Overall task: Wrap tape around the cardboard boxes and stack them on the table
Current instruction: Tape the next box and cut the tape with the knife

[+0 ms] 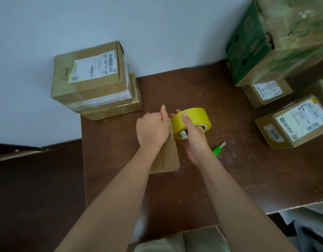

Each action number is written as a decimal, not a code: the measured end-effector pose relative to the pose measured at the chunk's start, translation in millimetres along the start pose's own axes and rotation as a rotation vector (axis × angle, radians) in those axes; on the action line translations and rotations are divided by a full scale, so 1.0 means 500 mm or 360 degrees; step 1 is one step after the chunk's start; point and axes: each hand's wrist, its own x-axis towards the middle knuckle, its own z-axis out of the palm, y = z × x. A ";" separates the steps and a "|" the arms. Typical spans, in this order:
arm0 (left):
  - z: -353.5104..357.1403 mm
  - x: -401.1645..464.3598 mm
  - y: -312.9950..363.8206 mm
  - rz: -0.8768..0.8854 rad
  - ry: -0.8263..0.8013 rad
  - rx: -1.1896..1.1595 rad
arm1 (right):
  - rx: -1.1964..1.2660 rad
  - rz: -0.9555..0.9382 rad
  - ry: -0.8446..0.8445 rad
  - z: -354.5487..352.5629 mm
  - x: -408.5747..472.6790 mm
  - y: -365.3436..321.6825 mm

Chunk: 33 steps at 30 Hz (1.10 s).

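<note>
From the head camera, both hands work over the middle of the brown bench [229, 179]. The right hand [195, 140] grips the yellow tape roll [191, 119], its thumb lying across the outer band and its other fingers curled underneath around the core. The left hand [152, 130] is just beside the roll, its fingers [164, 113] pinched together at the roll's left face, seemingly on the free end of the tape, though the end itself is too thin to make out. Under the hands and partly hidden by the left wrist lies a small brown box [168, 159], flat on the bench near its middle. A green cutter [218, 149] lies on the bench just right of the right wrist. At the far left corner, against the wall, two taped boxes [91, 82] are stacked one on the other, the upper bearing a white label. Along the right edge sit more boxes: one labelled box [293, 122], a smaller one [266, 92] behind it, and a large green carton [277, 39] resting on top at the far right corner. The step in hand looks like starting a strip for the small box: peeling the end free. Next, the end needs pressing onto the box, the roll led around it with steady tension, and the cutter is within reach for the cut.
</note>
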 end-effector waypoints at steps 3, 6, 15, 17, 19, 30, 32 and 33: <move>-0.011 0.007 -0.042 -0.0376 0.0030 -0.0681 | -0.0219 -0.0095 -0.0209 0.013 -0.014 -0.021; -0.017 -0.016 -0.070 -0.0532 0.0082 -0.1408 | -0.0504 -0.0293 -0.0290 0.046 -0.037 -0.038; -0.040 -0.125 -0.098 -0.0595 -0.0555 -0.0873 | -0.1055 -0.0454 -0.0352 0.119 -0.070 -0.005; -0.033 -0.124 -0.103 -0.0756 -0.0562 -0.1034 | -0.1151 -0.0506 -0.0387 0.129 -0.081 0.010; -0.031 -0.133 -0.109 -0.0977 -0.0508 -0.1435 | -0.1144 -0.0619 -0.0373 0.131 -0.095 0.023; 0.010 -0.162 -0.155 -0.0851 -0.0259 -0.1169 | -0.0965 -0.0719 -0.0404 0.067 -0.048 -0.029; 0.006 -0.162 -0.156 -0.0708 -0.0273 -0.0895 | -0.0953 -0.0691 -0.0464 0.062 -0.044 -0.030; 0.002 -0.161 -0.158 -0.0621 -0.0241 -0.0784 | -0.0957 -0.0689 -0.0485 0.059 -0.041 -0.025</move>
